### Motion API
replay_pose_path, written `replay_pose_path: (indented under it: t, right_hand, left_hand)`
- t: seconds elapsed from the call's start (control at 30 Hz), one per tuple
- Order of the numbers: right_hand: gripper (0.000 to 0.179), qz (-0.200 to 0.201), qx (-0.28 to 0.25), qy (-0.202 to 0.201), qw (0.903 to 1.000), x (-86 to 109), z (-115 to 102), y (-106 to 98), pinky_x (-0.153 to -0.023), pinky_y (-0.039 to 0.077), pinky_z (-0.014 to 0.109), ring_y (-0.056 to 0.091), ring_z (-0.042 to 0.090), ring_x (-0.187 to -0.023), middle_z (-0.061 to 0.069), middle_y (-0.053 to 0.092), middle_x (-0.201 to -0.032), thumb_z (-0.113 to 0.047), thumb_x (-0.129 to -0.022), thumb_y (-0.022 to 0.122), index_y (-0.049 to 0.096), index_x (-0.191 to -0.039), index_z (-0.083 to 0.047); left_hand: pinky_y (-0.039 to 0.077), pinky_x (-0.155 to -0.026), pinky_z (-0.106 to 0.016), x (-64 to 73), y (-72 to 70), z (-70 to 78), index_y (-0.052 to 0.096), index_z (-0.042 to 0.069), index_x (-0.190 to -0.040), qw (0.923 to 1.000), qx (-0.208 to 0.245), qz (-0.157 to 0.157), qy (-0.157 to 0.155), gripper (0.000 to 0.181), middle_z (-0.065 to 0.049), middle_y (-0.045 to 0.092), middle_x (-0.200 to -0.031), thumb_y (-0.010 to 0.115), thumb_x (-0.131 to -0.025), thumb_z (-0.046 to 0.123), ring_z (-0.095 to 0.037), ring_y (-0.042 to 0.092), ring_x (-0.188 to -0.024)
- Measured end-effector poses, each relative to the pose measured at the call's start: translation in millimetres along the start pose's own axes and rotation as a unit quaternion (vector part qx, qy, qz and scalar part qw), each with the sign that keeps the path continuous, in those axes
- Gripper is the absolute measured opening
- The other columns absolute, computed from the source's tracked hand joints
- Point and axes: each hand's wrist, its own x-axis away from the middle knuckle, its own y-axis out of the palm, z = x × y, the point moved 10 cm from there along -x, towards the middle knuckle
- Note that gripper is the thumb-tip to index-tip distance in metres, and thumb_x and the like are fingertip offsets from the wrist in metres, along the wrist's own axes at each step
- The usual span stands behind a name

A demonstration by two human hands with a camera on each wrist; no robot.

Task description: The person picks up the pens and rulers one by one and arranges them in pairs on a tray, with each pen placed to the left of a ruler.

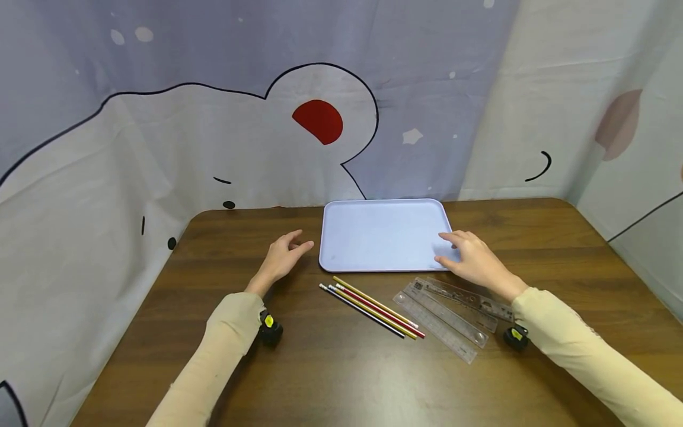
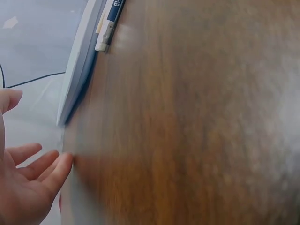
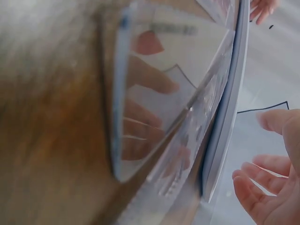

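Note:
A pale lavender tray (image 1: 384,237) lies at the back of the brown wooden table, against the wall cloth. My left hand (image 1: 280,256) hovers just left of the tray, apart from it, fingers loosely bent and holding nothing. Over the tray's right edge is my right hand (image 1: 475,261), thumb and fingers spread apart with nothing between them; whether it touches the rim, I cannot tell. Several pencils (image 1: 373,307) lie side by side in front of the tray. To their right are several clear plastic rulers (image 1: 433,325), overlapping in a fan, partly under the right wrist.
A white and lavender cloth (image 1: 213,136) with cartoon drawings hangs behind and beside the table. Black wrist cameras (image 1: 271,332) sit under both sleeves. The right wrist view shows a ruler (image 3: 164,93) very close, reflecting fingers.

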Motion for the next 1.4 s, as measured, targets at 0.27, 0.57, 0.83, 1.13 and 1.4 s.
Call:
replay_pose_path:
  t: [0.27, 0.57, 0.83, 1.13, 1.4]
  right_hand:
    - [0.043, 0.013, -0.01, 0.012, 0.9998, -2.5, -3.3, -1.1, -0.068, 0.049, 0.042, 0.062, 0.027, -0.084, 0.018, 0.068, -0.102, -0.023, -0.083, 0.074, 0.066, -0.118, 0.0]
    - [0.039, 0.017, -0.044, -0.001, 0.9989, -4.2, -9.9, 1.9, -0.063, 0.048, 0.033, 0.063, 0.024, -0.08, 0.015, 0.071, -0.101, -0.019, -0.08, 0.076, 0.068, -0.114, -0.001]
    - [0.04, 0.014, -0.06, -0.006, 0.9981, -7.7, -15.7, 3.0, -0.063, 0.048, 0.03, 0.065, 0.022, -0.078, 0.014, 0.071, -0.106, -0.02, -0.079, 0.078, 0.069, -0.113, -0.001]
    - [0.042, 0.002, -0.088, -0.007, 0.9961, -11.6, -23.6, 5.6, -0.063, 0.051, 0.03, 0.067, 0.022, -0.075, 0.015, 0.072, -0.099, -0.019, -0.077, 0.08, 0.069, -0.113, -0.001]
    - [0.043, -0.022, -0.105, 0.003, 0.9942, -12.6, -32.3, 13.0, -0.064, 0.051, 0.03, 0.068, 0.019, -0.074, 0.014, 0.072, -0.098, -0.022, -0.078, 0.078, 0.068, -0.115, -0.002]
  left_hand:
    - [0.051, -0.098, -0.043, -3.1, 4.7, 1.1, 0.041, 0.0, -0.143, 0.9973, 0.074, -0.003, -0.008, 0.063, -0.022, 0.055, -0.135, 0.059, -0.094, 0.036, -0.033, 0.06, -0.114]
    - [0.054, -0.094, -0.038, -9.7, 13.6, 0.2, 0.04, -0.003, -0.143, 0.9867, 0.159, -0.016, -0.031, 0.06, -0.024, 0.055, -0.133, 0.06, -0.095, 0.028, -0.035, 0.06, -0.114]
    - [0.051, -0.099, -0.041, -16.4, 21.9, 0.6, 0.033, -0.004, -0.146, 0.9753, 0.209, -0.051, -0.049, 0.063, -0.026, 0.05, -0.138, 0.057, -0.097, 0.026, -0.038, 0.056, -0.118]
    - [0.05, -0.1, -0.04, -19.5, 26.5, 2.9, 0.032, -0.002, -0.147, 0.9746, 0.203, -0.067, -0.065, 0.065, -0.022, 0.048, -0.142, 0.058, -0.096, 0.027, -0.036, 0.056, -0.118]
    - [0.047, -0.104, -0.044, -19.7, 27.9, 11.8, 0.03, -0.005, -0.147, 0.9669, 0.225, -0.085, -0.085, 0.064, -0.026, 0.042, -0.145, 0.057, -0.096, 0.022, -0.04, 0.053, -0.121]
